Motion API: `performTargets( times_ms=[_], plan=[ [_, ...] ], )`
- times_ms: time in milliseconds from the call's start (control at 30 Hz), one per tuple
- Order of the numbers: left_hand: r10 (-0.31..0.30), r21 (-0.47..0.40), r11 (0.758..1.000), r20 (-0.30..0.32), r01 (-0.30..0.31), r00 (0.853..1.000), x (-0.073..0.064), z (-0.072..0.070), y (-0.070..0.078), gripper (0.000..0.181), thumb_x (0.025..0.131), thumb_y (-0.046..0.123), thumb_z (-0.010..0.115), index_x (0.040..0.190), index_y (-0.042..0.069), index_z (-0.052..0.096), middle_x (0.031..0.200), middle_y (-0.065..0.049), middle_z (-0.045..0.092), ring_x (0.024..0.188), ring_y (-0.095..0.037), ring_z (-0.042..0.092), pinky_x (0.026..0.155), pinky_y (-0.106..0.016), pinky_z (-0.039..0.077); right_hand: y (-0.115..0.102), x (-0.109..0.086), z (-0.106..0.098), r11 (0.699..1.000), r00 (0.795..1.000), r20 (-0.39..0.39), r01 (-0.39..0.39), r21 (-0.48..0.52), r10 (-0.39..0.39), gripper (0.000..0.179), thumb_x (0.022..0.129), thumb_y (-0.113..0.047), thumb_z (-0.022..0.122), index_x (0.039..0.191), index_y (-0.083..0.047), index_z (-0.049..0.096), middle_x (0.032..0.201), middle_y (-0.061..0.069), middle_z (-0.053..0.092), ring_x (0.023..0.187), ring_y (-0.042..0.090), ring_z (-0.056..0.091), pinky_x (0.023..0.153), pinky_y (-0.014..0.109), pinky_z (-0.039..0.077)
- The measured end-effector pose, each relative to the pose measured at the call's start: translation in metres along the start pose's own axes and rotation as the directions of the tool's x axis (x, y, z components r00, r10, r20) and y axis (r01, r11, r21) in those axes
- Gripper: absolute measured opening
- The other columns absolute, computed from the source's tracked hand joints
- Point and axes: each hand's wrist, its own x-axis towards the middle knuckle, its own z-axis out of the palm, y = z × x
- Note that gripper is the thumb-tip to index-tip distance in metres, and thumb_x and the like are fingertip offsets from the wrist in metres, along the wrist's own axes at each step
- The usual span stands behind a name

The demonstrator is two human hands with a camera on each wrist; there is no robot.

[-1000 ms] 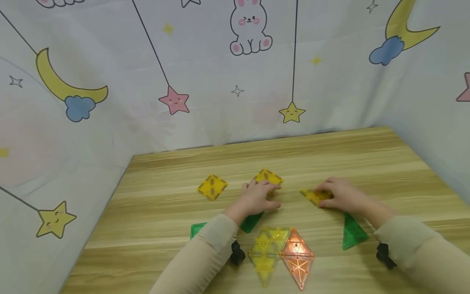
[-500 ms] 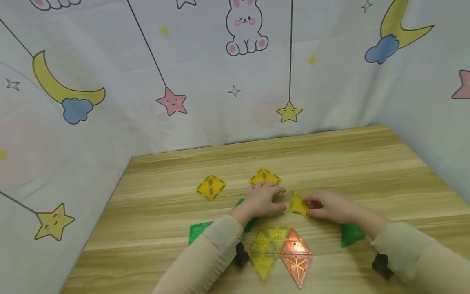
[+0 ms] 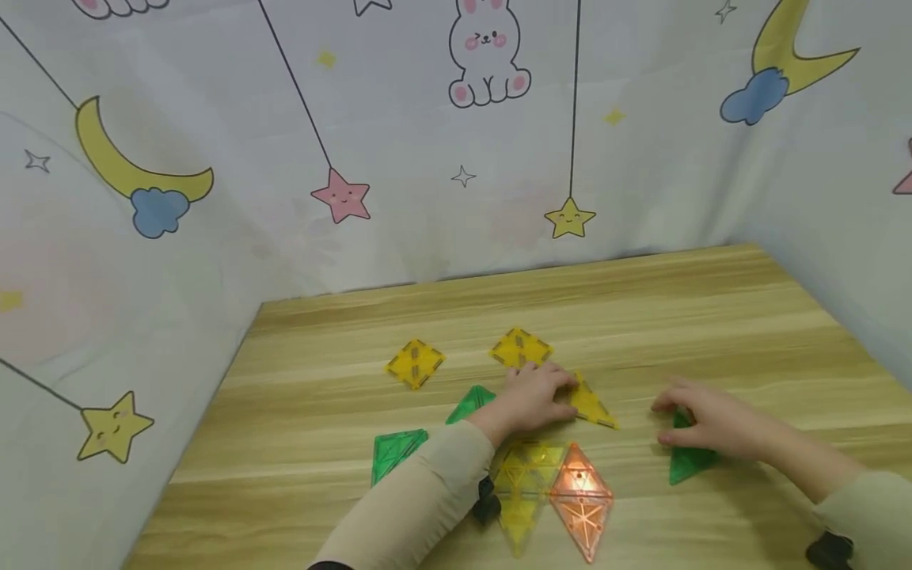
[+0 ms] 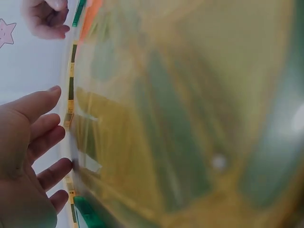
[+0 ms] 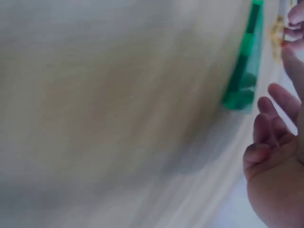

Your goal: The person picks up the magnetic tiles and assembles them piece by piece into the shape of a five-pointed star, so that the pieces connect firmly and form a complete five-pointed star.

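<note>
Steady the amber triangle point(image 3: 593, 405), just right of centre low in frame, with the loosely spread left hand point(image 3: 534, 398) beside it; with the relaxed, empty right hand point(image 3: 716, 419) over the green triangle point(image 3: 688, 464), lower right, pinch opposite edges.

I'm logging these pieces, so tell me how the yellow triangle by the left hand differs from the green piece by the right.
The yellow triangle is amber-toned; the green piece is deep green. In the head view, the green piece lies lower and farther right than the yellow triangle. Both have pointed corners.
</note>
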Motion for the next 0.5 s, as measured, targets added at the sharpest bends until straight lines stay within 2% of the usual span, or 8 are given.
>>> performTargets(
  times_ms=[167,300,400,500],
  plan=[
    [-0.011,0.097,0.995,-0.025,0.013,1.0,0.001,0.002,0.007,0.038,0.09,0.047,0.057,0.125,0.031,0.057,0.131,0.013,0.049,0.117,-0.019,0.044,0.096,-0.044,0.029,0.011,-0.027,0.007,0.996,0.996,-0.079,0.036,-0.083,-0.042,0.046,0.076,-0.048,0.072,0.105,-0.013,0.062,0.104,-0.004,0.055,0.091,0.017,0.056,0.073,0.033,0.049],
    [-0.024,0.121,0.992,-0.051,0.03,0.998,0.001,0.002,0.01,0.035,0.09,0.048,0.056,0.121,0.032,0.059,0.127,0.014,0.051,0.115,-0.017,0.045,0.099,-0.046,0.027,0.019,-0.034,0.014,0.983,0.98,-0.164,0.088,-0.163,-0.115,0.052,0.074,-0.043,0.076,0.111,-0.01,0.063,0.108,-0.002,0.055,0.093,0.014,0.055,0.073,0.033,0.049],
    [-0.032,0.13,0.991,-0.058,0.04,0.998,0.0,0.003,0.01,0.033,0.09,0.047,0.057,0.119,0.032,0.059,0.125,0.015,0.052,0.113,-0.016,0.046,0.099,-0.045,0.027,0.02,-0.03,0.014,0.982,0.982,-0.152,0.09,-0.164,-0.116,0.053,0.077,-0.041,0.074,0.116,-0.006,0.062,0.111,0.001,0.054,0.096,0.016,0.054,0.074,0.034,0.049],
    [-0.03,0.136,0.99,-0.059,0.038,0.998,0.001,0.004,0.009,0.032,0.09,0.047,0.058,0.119,0.033,0.059,0.125,0.016,0.052,0.112,-0.015,0.046,0.097,-0.043,0.028,0.017,-0.019,0.01,0.99,0.991,-0.106,0.071,-0.12,-0.084,0.055,0.08,-0.038,0.072,0.119,-0.002,0.061,0.114,0.007,0.056,0.099,0.025,0.055,0.077,0.038,0.048]
  ],
)
